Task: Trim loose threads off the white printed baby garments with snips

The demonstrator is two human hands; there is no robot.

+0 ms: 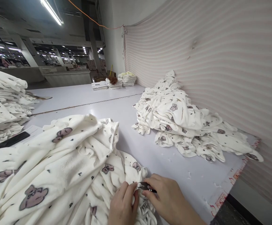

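Observation:
White fleecy fabric (75, 162) printed with mauve bears and small dark marks lies bunched across the front of the table. At its right edge my left hand (124, 203) pinches a bit of the cloth between thumb and fingers. My right hand (165, 195) is closed around small dark thread snips (145, 186), their tips pointing left at the pinched edge, close to the left fingertips. Whether the blades touch the cloth I cannot tell.
A heap of the same printed cloth (173, 115) lies at the right by a striped sheet (204, 50). Another white pile (4, 103) stands at the left, near a black flat object (9, 141). Folded stacks (127, 79) sit at the back of the pale table (126, 109).

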